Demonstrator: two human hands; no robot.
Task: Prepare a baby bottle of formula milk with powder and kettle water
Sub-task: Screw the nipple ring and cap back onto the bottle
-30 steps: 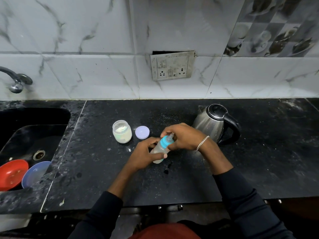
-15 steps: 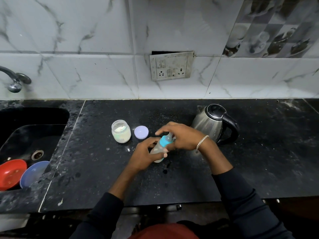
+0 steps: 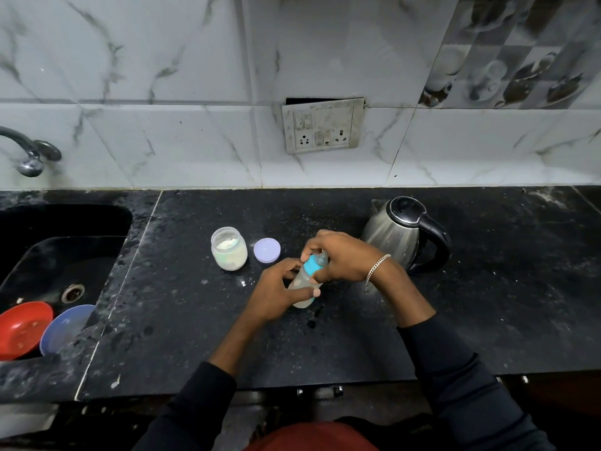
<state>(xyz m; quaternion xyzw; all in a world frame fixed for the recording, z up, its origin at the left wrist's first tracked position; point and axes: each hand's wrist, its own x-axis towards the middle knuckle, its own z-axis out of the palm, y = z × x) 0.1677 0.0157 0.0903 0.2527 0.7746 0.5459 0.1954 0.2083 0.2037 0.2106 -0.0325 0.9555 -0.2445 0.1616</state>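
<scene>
A small clear baby bottle (image 3: 304, 281) with a blue collar and teat leans to the right over the black counter (image 3: 195, 336). My left hand (image 3: 276, 292) wraps its lower body. My right hand (image 3: 343, 257) is closed around the blue collar and teat at the top. An open jar of white powder (image 3: 229, 248) stands to the left of the bottle, with its lilac lid (image 3: 267, 250) lying flat beside it. The steel kettle (image 3: 403, 234) with a black handle stands just behind my right wrist, lid down.
A dark sink (image 3: 55, 255) at the left holds a red bowl (image 3: 22, 330) and a blue bowl (image 3: 65, 327), under a tap (image 3: 31, 154). A wall socket plate (image 3: 322, 125) sits behind the counter. White powder specks lie near the jar.
Both hands stay on the bottle. My right hand's fingers have shifted around the blue collar, and the bottle has tilted slightly.
</scene>
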